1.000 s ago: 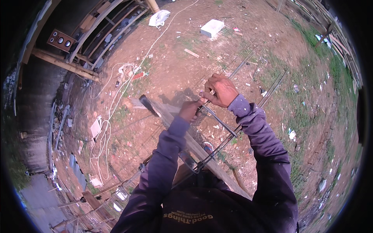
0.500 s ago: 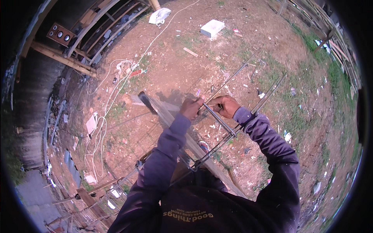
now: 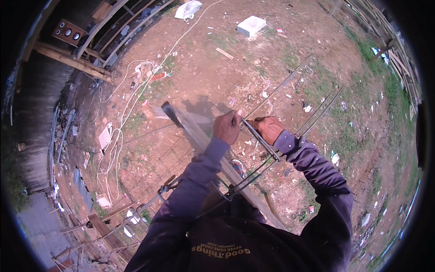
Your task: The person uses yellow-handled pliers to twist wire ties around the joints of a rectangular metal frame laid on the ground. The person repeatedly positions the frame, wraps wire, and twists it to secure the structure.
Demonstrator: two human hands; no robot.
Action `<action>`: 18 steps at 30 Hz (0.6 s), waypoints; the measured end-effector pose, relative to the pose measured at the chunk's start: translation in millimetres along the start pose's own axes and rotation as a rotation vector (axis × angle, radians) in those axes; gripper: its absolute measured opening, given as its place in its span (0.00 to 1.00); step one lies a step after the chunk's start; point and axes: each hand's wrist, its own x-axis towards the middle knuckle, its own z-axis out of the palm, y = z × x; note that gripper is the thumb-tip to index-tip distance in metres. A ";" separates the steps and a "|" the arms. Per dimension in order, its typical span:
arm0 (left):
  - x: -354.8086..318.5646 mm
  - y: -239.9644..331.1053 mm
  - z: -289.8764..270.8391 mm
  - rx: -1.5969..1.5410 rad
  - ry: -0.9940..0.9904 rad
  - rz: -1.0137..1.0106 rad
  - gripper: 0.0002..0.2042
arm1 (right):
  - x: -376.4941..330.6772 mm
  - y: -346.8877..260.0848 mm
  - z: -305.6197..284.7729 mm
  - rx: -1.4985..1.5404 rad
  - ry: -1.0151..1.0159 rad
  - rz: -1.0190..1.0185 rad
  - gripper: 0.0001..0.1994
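My left hand [image 3: 227, 128] is closed around a corner of the steel rebar frame, its thumb up against a long steel bar [image 3: 285, 82] that runs away to the upper right. Close beside it, my right hand [image 3: 269, 129] has its fingers curled in at the same corner; what they pinch is hidden. A rectangular steel stirrup [image 3: 262, 141] joins that bar to further bars [image 3: 320, 114] on the right. Beneath the frame a wooden plank [image 3: 195, 130] lies slantwise, with a dark bundle of thin wires [image 3: 171, 113] at its far end.
A pale rope [image 3: 122, 122] trails over the littered dirt on the left. A white block [image 3: 251, 26] and a white bag [image 3: 187, 9] lie farther off. More tied rebar [image 3: 165, 187] stands by my left arm. A wooden speaker box [image 3: 68, 32] sits at the upper left.
My right hand has turned, its back now facing up more, with the fingers still at the corner. My left hand stays on the frame, its thumb raised a little. The view has shifted slightly.
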 end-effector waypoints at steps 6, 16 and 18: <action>-8.1 12.7 -15.0 -0.117 -0.035 -0.009 0.15 | 12.1 15.2 12.7 0.032 0.078 -0.179 0.12; -19.6 -6.5 -20.3 -0.100 -0.093 0.179 0.23 | 2.6 9.1 1.4 0.068 0.044 -0.147 0.18; -17.7 -5.2 -19.7 -0.158 -0.124 0.067 0.24 | 4.3 7.8 0.4 0.089 0.038 -0.145 0.17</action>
